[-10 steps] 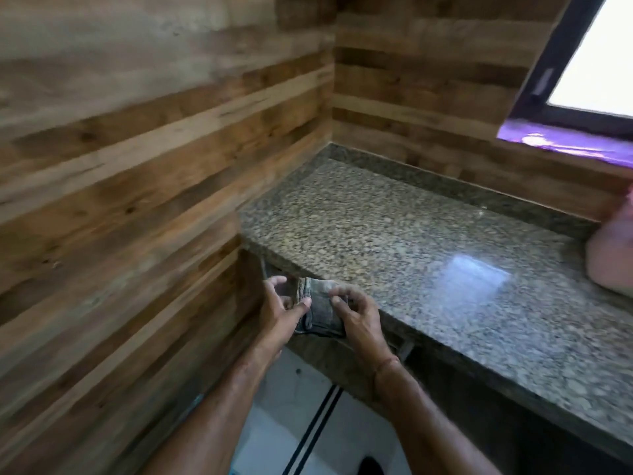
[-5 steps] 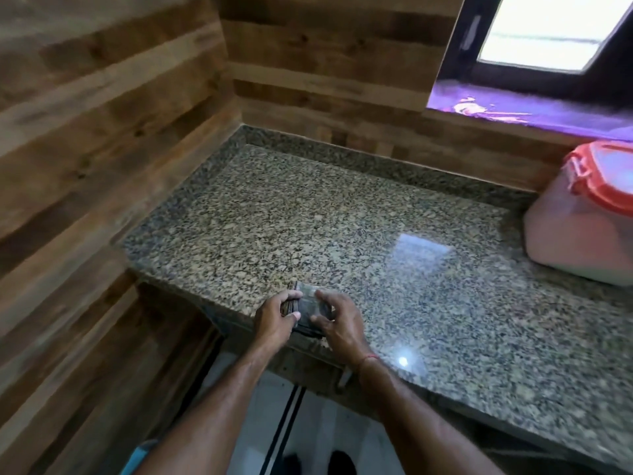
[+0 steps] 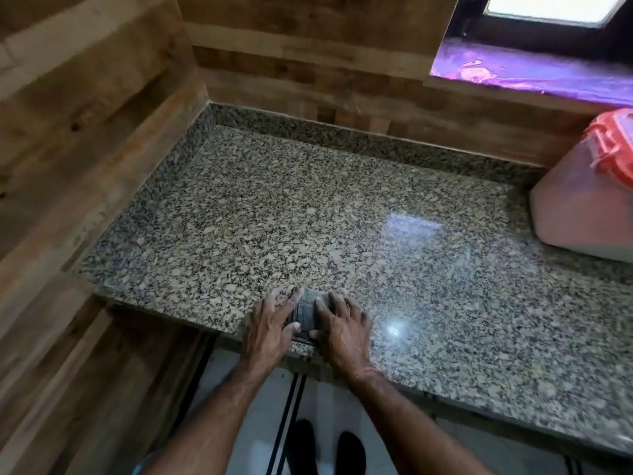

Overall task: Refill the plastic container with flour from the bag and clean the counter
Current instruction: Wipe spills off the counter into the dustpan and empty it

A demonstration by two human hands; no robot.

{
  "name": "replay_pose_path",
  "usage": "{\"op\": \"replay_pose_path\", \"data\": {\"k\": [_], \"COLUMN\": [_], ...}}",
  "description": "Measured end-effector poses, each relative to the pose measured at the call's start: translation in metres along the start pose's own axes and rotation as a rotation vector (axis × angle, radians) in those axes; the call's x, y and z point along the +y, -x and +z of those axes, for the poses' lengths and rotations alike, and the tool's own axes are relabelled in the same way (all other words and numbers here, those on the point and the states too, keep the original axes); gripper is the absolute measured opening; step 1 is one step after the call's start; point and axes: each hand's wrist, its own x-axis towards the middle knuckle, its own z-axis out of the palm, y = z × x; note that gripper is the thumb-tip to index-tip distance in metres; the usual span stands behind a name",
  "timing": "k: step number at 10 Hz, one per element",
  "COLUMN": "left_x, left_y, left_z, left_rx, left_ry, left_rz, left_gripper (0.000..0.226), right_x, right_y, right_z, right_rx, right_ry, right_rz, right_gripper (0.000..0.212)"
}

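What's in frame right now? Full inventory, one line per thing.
folded cloth: 1, dark grey, at the counter's near edge, pressed flat under both hands
plastic container: 1, translucent pinkish-white, far right on the counter, cut off by the frame
container lid: 1, orange-red, closed on the container
counter: 1, speckled granite, fills the corner, glossy; no flour visible on it
wall panels: wood, brown, left and back
window sill: 1, purple-tinted, top right under a bright window
shoes: 2, black, on the white floor below
left hand: 1, flat on the cloth's left side
right hand: 1, flat on the cloth's right side, red thread at the wrist
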Motion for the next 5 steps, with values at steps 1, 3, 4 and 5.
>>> {"op": "replay_pose_path", "data": {"k": [1, 3, 4, 5], "left_x": [-0.015, -0.016, -0.004, 0.019], "left_y": [-0.003, -0.003, -0.004, -0.006], "left_z": [-0.003, -0.007, -0.016, -0.033], "left_rx": [0.012, -0.044, 0.035, 0.076], "left_ry": [-0.029, -0.029, 0.000, 0.033], "left_rz": [-0.001, -0.024, -0.009, 0.032], "left_gripper": [0.063, 0.057, 0.062, 0.061], "right_x": [-0.009, -0.009, 0.003, 0.025], "right_y": [-0.003, 0.003, 0.013, 0.027], "right_z": [0.007, -0.002, -0.014, -0.032], "right_rx": [-0.010, -0.026, 0.090, 0.220], "right_ry": [0.002, -0.014, -0.114, -0.217], "right_rz": [0.031, 0.041, 0.057, 0.092], "right_gripper": [0.076, 0.071, 0.062, 0.056]}}
